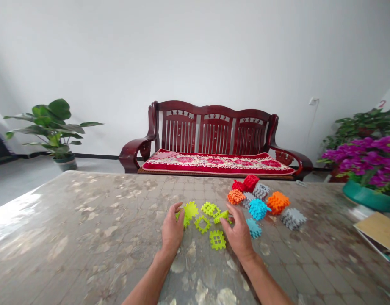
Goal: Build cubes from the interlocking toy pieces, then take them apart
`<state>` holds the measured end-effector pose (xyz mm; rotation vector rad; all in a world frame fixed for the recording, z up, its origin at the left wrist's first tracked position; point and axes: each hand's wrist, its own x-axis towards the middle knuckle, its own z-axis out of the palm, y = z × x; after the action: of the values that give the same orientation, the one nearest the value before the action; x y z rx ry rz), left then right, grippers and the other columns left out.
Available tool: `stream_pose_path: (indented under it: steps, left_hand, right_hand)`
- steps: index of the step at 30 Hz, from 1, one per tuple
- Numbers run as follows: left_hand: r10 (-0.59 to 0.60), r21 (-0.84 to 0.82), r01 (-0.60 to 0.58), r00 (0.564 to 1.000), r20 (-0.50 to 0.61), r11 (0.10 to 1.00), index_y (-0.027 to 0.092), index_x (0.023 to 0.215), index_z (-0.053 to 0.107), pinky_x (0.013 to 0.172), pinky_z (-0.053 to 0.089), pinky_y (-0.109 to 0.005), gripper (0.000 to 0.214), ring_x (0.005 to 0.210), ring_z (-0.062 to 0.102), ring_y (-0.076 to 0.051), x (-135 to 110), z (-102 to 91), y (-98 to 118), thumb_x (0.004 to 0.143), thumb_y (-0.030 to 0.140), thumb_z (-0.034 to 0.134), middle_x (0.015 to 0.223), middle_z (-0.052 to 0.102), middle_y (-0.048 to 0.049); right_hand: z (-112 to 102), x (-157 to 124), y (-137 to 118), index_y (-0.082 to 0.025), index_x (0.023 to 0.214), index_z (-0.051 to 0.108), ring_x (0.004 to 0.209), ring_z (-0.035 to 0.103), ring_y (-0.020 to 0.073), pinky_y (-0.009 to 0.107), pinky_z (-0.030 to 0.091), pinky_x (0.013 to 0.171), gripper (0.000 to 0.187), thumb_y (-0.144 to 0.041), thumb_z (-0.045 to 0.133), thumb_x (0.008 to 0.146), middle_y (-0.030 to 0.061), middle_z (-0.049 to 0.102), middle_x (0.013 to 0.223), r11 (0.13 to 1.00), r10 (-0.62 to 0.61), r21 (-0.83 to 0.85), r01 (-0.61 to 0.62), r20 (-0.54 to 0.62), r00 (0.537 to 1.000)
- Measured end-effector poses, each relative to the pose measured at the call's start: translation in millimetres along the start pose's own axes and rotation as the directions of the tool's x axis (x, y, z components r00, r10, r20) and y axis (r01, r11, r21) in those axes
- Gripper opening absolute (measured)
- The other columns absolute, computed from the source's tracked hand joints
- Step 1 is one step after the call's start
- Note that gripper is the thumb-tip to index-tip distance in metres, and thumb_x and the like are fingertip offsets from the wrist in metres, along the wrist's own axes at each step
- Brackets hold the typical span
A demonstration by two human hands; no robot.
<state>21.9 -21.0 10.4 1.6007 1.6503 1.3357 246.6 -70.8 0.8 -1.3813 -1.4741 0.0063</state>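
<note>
My left hand (173, 228) is curled at the left edge of the light-green interlocking tiles, thumb and forefinger around a solid green tile (191, 209) that partly overlaps another. My right hand (238, 231) pinches a tilted green tile (220, 217) between thumb and fingers. Between the hands lie a green tile with a large opening (202, 224) and a green frame-like tile (210, 209). Closer to me is a green window-patterned tile (217, 240), lying flat. The fingers hide parts of the tiles they touch.
Past my right hand stand stacks of tiles: blue (258, 209), orange (278, 203), grey (294, 219) and red (251, 183). A flower pot (369, 195) and a cardboard-coloured book or box (380, 231) occupy the table's right side. Behind the patterned table (102, 237) is a wooden bench (214, 127).
</note>
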Motion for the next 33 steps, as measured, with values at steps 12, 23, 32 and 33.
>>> stream_pose_path:
  steps: [12, 23, 32, 33]
  left_hand:
    - [0.09, -0.055, -0.099, 0.984, -0.151, 0.994, 0.023, 0.116, 0.058, 0.089, 0.05, -0.036, 0.034, 0.092, 0.067, -0.02, 2.8, -3.5, -8.1, 0.084, 0.031, 0.053, 0.097, 0.073, -0.0026]
    - [0.265, -0.073, -0.269, 0.962, -0.061, 0.96, 0.02, 0.107, 0.064, 0.091, 0.052, -0.038, 0.029, 0.099, 0.066, -0.02, -3.1, 6.0, -5.4, 0.087, 0.025, 0.045, 0.105, 0.071, -0.0072]
    - [0.58, 0.004, -0.63, 0.718, 0.384, 0.777, 0.029, 0.109, 0.067, 0.104, 0.044, -0.041, 0.025, 0.118, 0.057, -0.022, -24.6, 2.6, 24.1, 0.089, 0.025, 0.051, 0.114, 0.069, -0.0038]
    - [0.586, 0.001, -0.651, 0.684, 0.435, 0.759, 0.03, 0.112, 0.066, 0.107, 0.041, -0.043, 0.028, 0.12, 0.055, -0.023, -27.4, 3.4, 26.9, 0.088, 0.025, 0.054, 0.117, 0.068, -0.0035]
  right_hand:
    - [-3.5, 1.3, 0.8, -0.022, 0.125, 0.056, 0.111, 0.059, 0.0219, 0.035, 0.06, 0.081, 0.037, -0.027, 0.057, 0.089, 0.0122, 0.058, 0.124, 0.991, -0.121, 0.059, 0.118, 0.043, 0.992]
    - [-8.9, 2.5, -10.6, -0.026, 0.129, 0.055, 0.119, 0.058, 0.0211, 0.041, 0.052, 0.1, 0.038, -0.019, 0.051, 0.092, 0.0096, 0.062, 0.124, 0.929, -0.347, -0.115, 0.353, 0.066, 0.935]
    - [-12.7, 7.7, -4.0, -0.023, 0.123, 0.059, 0.124, 0.053, 0.0208, 0.045, 0.047, 0.104, 0.043, -0.009, 0.039, 0.088, 0.0104, 0.058, 0.13, 0.95, -0.285, -0.121, 0.287, 0.04, 0.958]
    - [-15.6, 10.2, -0.1, -0.022, 0.122, 0.059, 0.12, 0.055, 0.0218, 0.046, 0.047, 0.102, 0.039, -0.011, 0.042, 0.088, 0.011, 0.061, 0.124, 0.957, -0.261, -0.14, 0.255, -0.026, 0.965]
